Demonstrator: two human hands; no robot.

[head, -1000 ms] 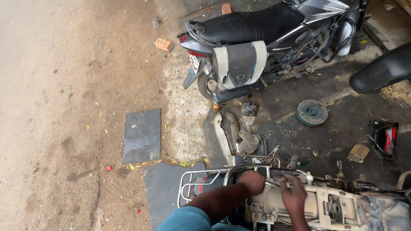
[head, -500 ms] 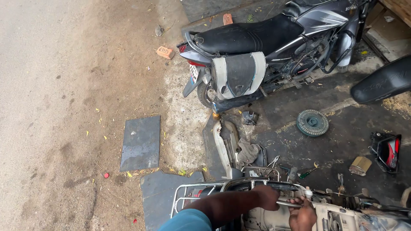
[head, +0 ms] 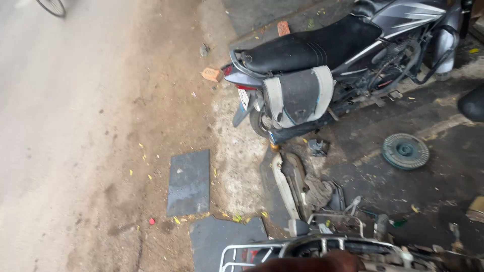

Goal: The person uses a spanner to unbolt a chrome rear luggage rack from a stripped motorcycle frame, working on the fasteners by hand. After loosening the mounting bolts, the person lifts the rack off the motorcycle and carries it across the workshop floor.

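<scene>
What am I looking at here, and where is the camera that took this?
The camera sits on a person's head and looks down, so you see the ground as that person sees it. No machine does the work, only bare hands. At the bottom edge a forearm just shows; both hands are out of the picture, so what they hold cannot be told. Right by that arm is a chrome wire rear rack of a partly stripped scooter. Above it lie a dirty cream body panel, a grey rag and a round ribbed grey-green disc on dark oily ground. A parked grey motorcycle with a black seat stands above them. To the left are a flat grey stone slab and a sandy road.
</scene>
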